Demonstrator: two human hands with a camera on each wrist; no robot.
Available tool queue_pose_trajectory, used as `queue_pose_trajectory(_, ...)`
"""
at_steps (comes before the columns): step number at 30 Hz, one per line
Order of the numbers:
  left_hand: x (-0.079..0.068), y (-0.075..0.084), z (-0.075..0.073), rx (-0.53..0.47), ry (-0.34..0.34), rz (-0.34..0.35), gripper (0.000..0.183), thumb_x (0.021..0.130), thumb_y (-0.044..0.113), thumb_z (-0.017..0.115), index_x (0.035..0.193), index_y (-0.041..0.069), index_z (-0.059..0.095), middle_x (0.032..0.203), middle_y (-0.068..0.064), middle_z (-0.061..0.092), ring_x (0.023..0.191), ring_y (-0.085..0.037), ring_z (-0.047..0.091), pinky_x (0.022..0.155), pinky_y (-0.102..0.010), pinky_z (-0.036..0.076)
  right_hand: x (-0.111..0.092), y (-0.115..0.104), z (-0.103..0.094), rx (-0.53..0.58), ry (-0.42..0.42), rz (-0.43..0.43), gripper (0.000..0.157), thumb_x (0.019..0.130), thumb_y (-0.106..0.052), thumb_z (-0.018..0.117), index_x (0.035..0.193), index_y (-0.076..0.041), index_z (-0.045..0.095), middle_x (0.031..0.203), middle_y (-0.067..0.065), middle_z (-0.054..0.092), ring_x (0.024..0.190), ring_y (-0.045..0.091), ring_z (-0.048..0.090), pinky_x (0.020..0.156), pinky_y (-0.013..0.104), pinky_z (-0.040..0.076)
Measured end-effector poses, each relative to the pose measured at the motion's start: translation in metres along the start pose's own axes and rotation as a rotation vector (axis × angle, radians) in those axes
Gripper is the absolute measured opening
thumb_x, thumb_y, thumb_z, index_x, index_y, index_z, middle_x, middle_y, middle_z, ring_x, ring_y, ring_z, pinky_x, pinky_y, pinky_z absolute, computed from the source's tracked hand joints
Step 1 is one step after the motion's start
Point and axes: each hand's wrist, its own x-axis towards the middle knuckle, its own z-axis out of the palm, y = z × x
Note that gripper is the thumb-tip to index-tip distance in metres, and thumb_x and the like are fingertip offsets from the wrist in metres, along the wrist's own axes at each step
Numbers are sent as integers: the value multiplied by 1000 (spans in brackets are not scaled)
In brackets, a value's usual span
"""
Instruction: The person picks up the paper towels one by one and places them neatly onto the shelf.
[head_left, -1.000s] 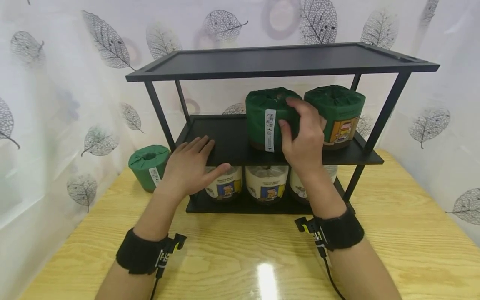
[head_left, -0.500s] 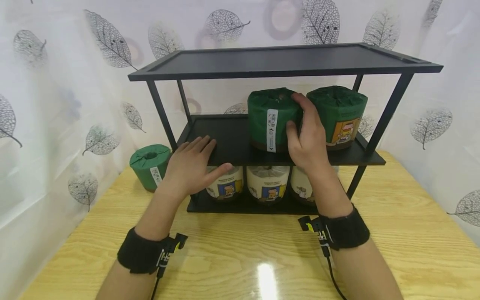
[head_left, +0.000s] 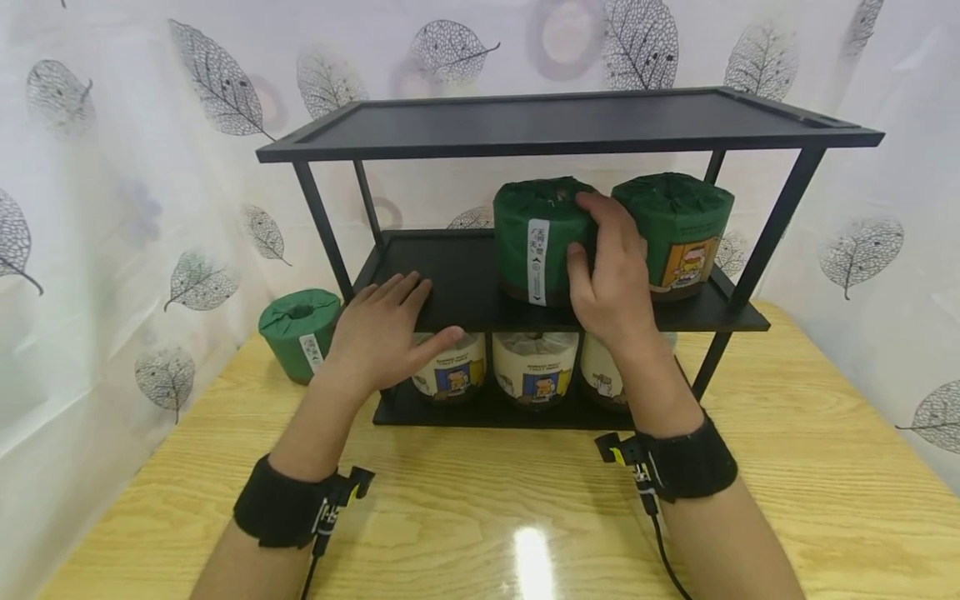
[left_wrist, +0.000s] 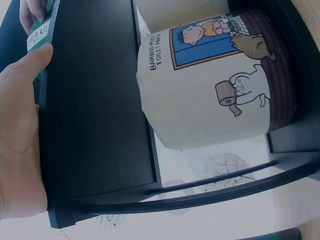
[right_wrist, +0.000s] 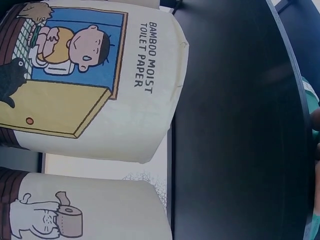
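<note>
My right hand point(head_left: 617, 279) holds the right side of a green-wrapped toilet paper roll point(head_left: 517, 242) on the middle shelf, thumb in front and fingers over its top edge. A second green toilet paper roll point(head_left: 690, 225) stands just right of that hand. My left hand point(head_left: 378, 333) rests on the left of the middle shelf point(head_left: 461, 279), fingers straight and thumb spread. In the left wrist view, the left hand point(left_wrist: 22, 135) lies along the black shelf edge. Only a bit of the right hand point(right_wrist: 317, 165) shows at the right wrist view's edge.
Cream toilet paper rolls point(head_left: 534, 371) with cartoon prints stand on the bottom shelf. Another green roll point(head_left: 296, 329) is on the wooden table point(head_left: 450, 508), left of the black rack point(head_left: 570, 125). A leaf-patterned curtain point(head_left: 180, 192) hangs behind.
My right hand first slid right, its fingers straightening in the gap between the two rolls, then came back slightly left with fingers bent over the roll. My left hand stayed put.
</note>
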Motion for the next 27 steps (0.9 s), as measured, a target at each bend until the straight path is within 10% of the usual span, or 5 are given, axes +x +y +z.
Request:
queue_pose_trajectory(13, 0, -1, 1, 10, 5, 5, 91, 93, 76, 38, 151, 5, 43, 158, -18, 38, 147, -36, 35, 118, -57, 30, 1, -15, -1, -191, 8, -122, 44, 100, -17, 49, 141, -4, 46, 133, 21, 57, 129, 37, 48, 90, 58, 34)
queue_pose_trajectory(27, -1, -1, 0, 6, 1, 5, 91, 94, 75, 38, 152, 6, 42, 158, -18, 37, 147, -36, 34, 118, -56, 29, 1, -21, 0, -146, 65, -154, 40, 98, -16, 52, 137, -7, 51, 130, 16, 62, 125, 36, 49, 84, 55, 29)
